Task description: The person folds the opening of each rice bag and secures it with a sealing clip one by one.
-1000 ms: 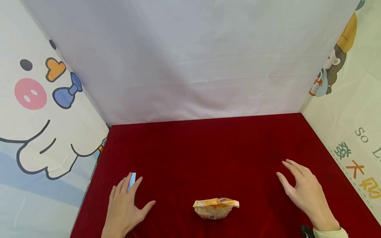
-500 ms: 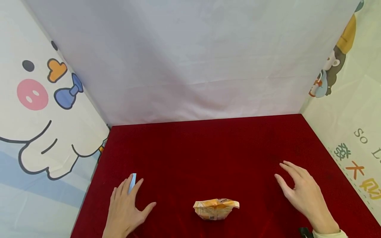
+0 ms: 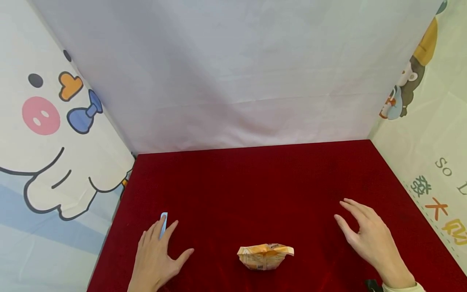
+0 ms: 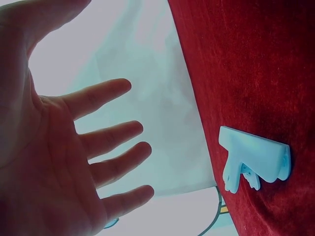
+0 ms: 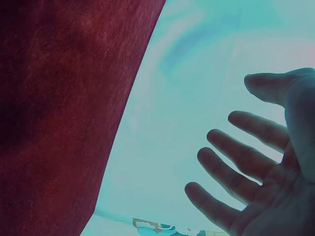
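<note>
My left hand (image 3: 155, 259) hovers over the left part of the table with fingers spread and nothing in its grasp. Below its fingers lies a pale blue plastic clip (image 4: 256, 152), fully seen in the left wrist view; the hand partly covers it in the head view. The clip and the hand are apart. An orange and cream food packet (image 3: 264, 257), its upper edge creased, sits near the front middle between the hands. Over on the right, my right hand (image 3: 373, 243) hovers above the cloth, fingers relaxed, holding nothing.
Dark red velvet cloth (image 3: 248, 194) covers the table. A white curtain (image 3: 255, 73) hangs along its back edge. Printed cartoon cloths stand at the left (image 3: 43, 162) and right (image 3: 430, 142) sides.
My left hand has drifted slightly right, and my right hand slightly left. The packet and clip stay where they were.
</note>
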Tool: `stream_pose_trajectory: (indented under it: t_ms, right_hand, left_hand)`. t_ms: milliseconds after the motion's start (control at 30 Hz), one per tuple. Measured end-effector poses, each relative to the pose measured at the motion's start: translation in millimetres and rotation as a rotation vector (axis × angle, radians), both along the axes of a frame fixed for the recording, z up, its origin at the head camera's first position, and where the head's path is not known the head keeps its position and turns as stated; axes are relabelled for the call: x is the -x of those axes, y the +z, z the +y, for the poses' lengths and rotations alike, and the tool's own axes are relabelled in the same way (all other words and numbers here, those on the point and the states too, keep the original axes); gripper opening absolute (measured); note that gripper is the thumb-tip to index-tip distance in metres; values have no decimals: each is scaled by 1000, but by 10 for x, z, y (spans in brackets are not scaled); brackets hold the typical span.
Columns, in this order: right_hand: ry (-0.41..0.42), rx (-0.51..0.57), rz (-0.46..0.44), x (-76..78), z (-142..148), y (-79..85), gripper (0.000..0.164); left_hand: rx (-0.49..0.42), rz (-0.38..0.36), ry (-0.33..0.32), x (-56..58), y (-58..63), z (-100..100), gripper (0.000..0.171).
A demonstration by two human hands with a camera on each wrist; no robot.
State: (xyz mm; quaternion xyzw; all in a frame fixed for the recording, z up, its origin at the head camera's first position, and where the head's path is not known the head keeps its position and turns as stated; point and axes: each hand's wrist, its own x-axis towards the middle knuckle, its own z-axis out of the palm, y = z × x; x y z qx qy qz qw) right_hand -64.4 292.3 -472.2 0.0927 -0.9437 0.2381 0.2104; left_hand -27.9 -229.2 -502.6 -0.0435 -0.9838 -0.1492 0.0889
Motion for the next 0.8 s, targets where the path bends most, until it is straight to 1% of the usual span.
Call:
stream_pose_trajectory:
  t_ms: [433, 800]
  right_hand:
    - [23, -1, 2, -19, -52, 35, 41]
    - [34, -8, 21, -39, -101, 57, 41]
  left_hand:
    - [-11, -37, -8, -7, -2, 33, 80]
    - [-1, -11, -10, -2, -20, 70, 77]
